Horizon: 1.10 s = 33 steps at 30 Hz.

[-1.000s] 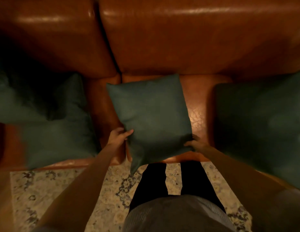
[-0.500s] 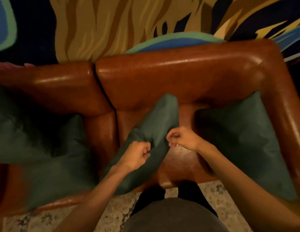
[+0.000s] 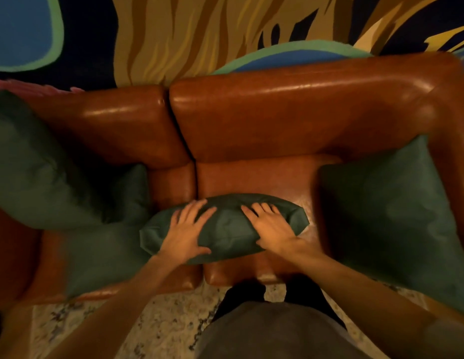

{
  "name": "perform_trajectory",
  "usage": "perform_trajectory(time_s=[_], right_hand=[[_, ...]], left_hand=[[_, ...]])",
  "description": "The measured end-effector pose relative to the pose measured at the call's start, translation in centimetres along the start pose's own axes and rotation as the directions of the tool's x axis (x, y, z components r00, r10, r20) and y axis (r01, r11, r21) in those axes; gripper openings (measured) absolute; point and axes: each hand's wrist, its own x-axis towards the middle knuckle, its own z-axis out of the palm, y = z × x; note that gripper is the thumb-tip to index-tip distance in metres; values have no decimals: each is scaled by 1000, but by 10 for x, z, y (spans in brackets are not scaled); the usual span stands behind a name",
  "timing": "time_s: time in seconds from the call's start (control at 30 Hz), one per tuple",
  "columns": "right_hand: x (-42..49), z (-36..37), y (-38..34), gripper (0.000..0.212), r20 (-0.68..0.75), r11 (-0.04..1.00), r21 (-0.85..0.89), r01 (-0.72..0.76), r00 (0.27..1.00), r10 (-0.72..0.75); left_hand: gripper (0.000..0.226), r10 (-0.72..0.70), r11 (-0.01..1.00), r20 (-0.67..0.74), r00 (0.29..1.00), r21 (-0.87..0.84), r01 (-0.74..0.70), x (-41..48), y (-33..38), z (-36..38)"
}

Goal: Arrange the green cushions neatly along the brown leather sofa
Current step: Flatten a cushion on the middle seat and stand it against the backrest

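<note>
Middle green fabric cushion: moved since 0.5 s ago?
Yes. The middle green fabric cushion has come off the brown leather sofa backrest and now lies flat toward the seat's front edge.

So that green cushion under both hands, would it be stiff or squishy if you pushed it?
Probably squishy: the cushion bulges and creases around the left hand and right hand pressing flat on it. Likely light and floppy, given its soft, rounded shape. It may slide on the glossy leather seat.
</note>
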Motion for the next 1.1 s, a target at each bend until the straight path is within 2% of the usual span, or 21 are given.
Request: perform_trajectory(time_s=[0.03,0.1,0.17,0.23,0.33,0.4,0.47,0.57,0.6,0.67,0.7,0.73,0.8,0.87,0.93,1.1], right_hand=[[1,-2,-2,99,-4,1000,10,0,1000,0],[-2,-6,-2,85,22,997,80,-7,1000,5],[-7,-11,5,75,38,982,185,18,999,-25],[-14,-24,18,67,50,964,263,27,998,-41],[-16,-58,52,60,211,910,409,-66,977,-24],[-8,-71,77,59,316,882,449,-144,949,-6],[14,-58,100,66,286,884,427,-191,956,68],[46,-1,122,61,125,939,220,-266,962,243],[51,22,122,60,159,936,179,-303,948,276],[52,68,113,68,318,908,201,-369,901,295],[51,90,108,73,361,893,225,-389,885,295],[50,109,102,76,361,881,242,-407,880,308],[52,137,93,77,204,882,255,-397,913,353],[56,155,85,79,39,900,261,-348,936,350],[62,176,84,75,-58,920,250,-301,944,324],[82,215,94,72,-152,913,282,-294,926,345]], left_hand=[[133,-51,998,68,996,34,49,-2,-11,3],[139,-94,995,214,972,62,82,-7,-24,4],[128,-47,997,221,974,74,32,-9,-26,0],[106,38,998,195,980,39,-46,-2,-24,-16],[86,129,973,266,955,-222,-69,22,-20,-46],[77,166,890,397,903,-454,36,44,-19,-60],[65,159,839,447,880,-531,118,77,-21,-47],[60,-60,873,342,938,-438,216,118,-19,12],[62,-115,873,359,926,-408,266,123,-14,38],[72,-151,863,415,897,-386,324,121,5,88],[76,-161,865,391,906,-387,321,116,17,107],[78,-190,870,304,933,-388,304,111,28,124],[78,-259,886,79,963,-378,270,104,46,144],[72,-301,884,-38,953,-385,264,103,59,162],[68,-328,888,-65,942,-363,284,112,67,184],[70,-374,866,-119,920,-401,300,138,63,227]])
